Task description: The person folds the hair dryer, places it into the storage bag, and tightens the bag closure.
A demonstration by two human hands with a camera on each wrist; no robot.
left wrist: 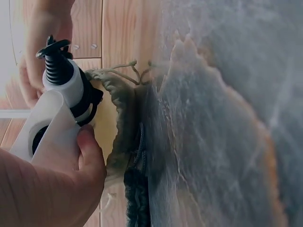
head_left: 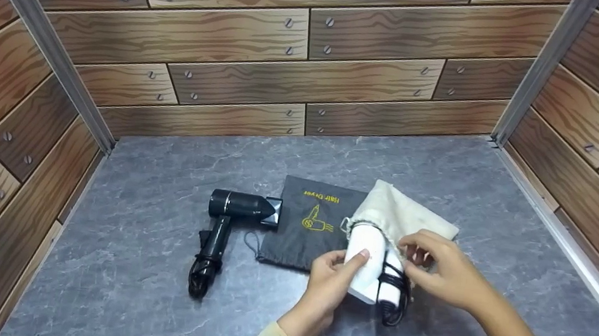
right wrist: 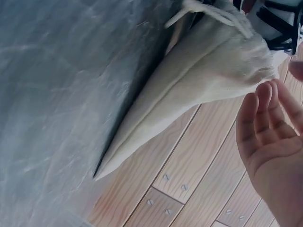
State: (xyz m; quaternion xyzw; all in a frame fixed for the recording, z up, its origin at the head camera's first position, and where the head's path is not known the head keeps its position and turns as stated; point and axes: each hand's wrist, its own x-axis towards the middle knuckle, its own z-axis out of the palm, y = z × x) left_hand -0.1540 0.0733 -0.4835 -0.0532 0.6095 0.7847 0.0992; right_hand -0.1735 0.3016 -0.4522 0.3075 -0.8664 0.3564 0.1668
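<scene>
Right hand [head_left: 450, 273] is set at the mouth of the cream bag [head_left: 406, 211], perhaps steadying it; pinch or touch cannot be told. Between both hands, the white hair dryer [head_left: 370, 270], partly inside, is gripped by the left hand [head_left: 327, 286], its cord [head_left: 404, 298] wrapped, presumably against tangling.

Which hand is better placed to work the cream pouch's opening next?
Probably the right. The right hand has its fingertips at the rim of the cream pouch, while the left hand is occupied gripping the white hair dryer.
</scene>
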